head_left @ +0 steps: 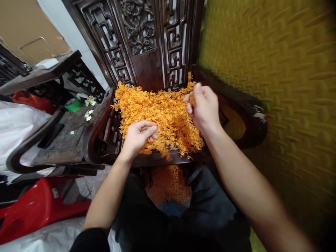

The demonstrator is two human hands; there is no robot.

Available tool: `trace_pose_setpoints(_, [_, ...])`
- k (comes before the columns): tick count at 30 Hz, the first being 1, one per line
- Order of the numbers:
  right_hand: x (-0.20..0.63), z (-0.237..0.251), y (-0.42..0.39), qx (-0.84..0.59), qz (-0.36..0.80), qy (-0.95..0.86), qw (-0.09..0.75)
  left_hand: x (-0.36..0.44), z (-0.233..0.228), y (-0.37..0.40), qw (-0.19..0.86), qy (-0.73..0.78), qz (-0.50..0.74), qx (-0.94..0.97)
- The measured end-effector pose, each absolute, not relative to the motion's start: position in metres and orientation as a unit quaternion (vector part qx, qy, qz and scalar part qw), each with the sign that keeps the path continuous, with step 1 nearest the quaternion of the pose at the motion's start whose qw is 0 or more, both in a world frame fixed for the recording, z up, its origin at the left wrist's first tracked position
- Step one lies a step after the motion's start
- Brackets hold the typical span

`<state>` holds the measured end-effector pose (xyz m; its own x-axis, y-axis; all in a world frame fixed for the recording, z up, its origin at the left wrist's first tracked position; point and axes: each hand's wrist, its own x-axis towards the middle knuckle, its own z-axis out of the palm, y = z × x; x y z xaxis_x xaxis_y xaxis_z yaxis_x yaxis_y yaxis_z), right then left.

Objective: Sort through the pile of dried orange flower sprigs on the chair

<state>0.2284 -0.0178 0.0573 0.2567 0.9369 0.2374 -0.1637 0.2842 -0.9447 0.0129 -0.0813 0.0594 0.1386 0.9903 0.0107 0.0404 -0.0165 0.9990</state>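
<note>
Sprigs [154,105] in orange lie heaped on the seat of a dark carved chair [149,71] before us; our right hand [207,106] curls closely around one piece [193,99], while our left hand [140,136] pinches narrowly over the heap, though we cannot tell whether it grips anything. Because the strands look tangled and some overhang the front edge [157,160], we judge that a hard tug could snag neighbours and drag a clump off.
</note>
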Motion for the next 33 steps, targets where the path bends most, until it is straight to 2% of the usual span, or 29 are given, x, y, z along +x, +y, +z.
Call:
trace_pose_setpoints(4, [0.208,0.048,-0.023,-0.392,0.494,-0.489,0.604,0.010,0.064,-0.074,0.546,0.420,0.563,0.456])
trace_pose_setpoints(7, [0.201,0.051,-0.033,-0.359,0.509,-0.541,0.566,0.007,0.067,-0.072,0.534,0.416,0.603,0.423])
trace_pose_setpoints(14, [0.192,0.059,-0.057,-0.334,0.273,-0.745,0.508,0.011,0.072,-0.073,0.542,0.385,0.593,0.454])
trace_pose_setpoints(18, [0.180,0.050,-0.062,-0.335,0.182,-0.799,0.464,0.018,0.069,-0.076,0.527,0.403,0.575,0.479])
trace_pose_setpoints(22, [0.181,0.048,-0.056,-0.373,0.161,-0.761,0.506,0.018,0.066,-0.074,0.529,0.410,0.551,0.499])
trace_pose_setpoints(25, [0.184,0.048,-0.053,-0.382,0.178,-0.725,0.545,0.015,0.066,-0.073,0.536,0.411,0.523,0.519])
trace_pose_setpoints(30, [0.177,0.051,-0.059,-0.359,0.221,-0.726,0.543,0.015,0.069,-0.076,0.513,0.429,0.533,0.519])
trace_pose_setpoints(33, [0.188,0.054,-0.050,-0.382,0.258,-0.658,0.595,0.014,0.074,-0.081,0.514,0.442,0.531,0.508])
